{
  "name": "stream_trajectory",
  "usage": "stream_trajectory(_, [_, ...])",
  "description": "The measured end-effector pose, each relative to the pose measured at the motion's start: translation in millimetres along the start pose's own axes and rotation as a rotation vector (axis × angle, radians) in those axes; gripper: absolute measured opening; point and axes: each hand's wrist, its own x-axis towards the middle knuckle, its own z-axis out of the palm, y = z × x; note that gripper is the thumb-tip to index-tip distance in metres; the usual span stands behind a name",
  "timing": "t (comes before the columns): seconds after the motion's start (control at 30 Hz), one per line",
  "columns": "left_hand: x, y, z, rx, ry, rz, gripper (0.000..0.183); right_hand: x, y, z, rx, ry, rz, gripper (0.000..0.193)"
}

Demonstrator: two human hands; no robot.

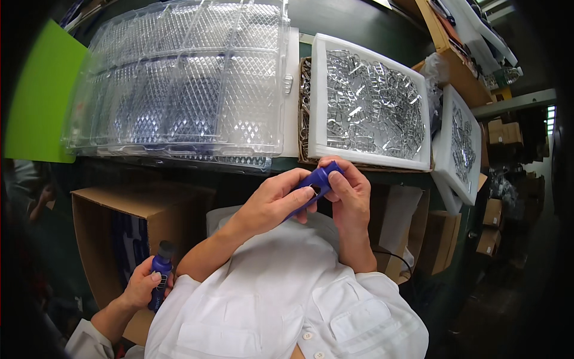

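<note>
Both my hands hold a blue plastic tube-shaped part with a dark opening in its side, up in front of my chest. My left hand grips its lower end, thumb beside the opening. Fingers of my right hand pinch the upper end. What exactly the part is, I cannot make out. Just beyond my hands, a white foam tray is filled with shiny metal clip-like pieces.
Clear plastic trays are stacked at the far left beside a green panel. Another foam tray leans at the right. A cardboard box stands lower left, where a co-worker's hand holds a blue, dark-capped cylinder.
</note>
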Motion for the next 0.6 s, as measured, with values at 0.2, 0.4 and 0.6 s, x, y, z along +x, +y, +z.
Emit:
stream_trajectory(0.2, [-4, 3, 19, 0.216, 0.133, -0.023, 0.025, -11, 8, -2, 0.064, 0.023, 0.021, 0.027])
stream_trajectory(0.4, [-4, 6, 35, 0.717, 0.266, 0.127, 0.017, -25, 8, 4, 0.442, 0.155, 0.184, 0.051])
stream_trajectory(0.6, [5, 26, 81, 1.429, 0.214, 0.516, 0.033, -46, 12, -18, 0.711, -0.005, 0.266, 0.041])
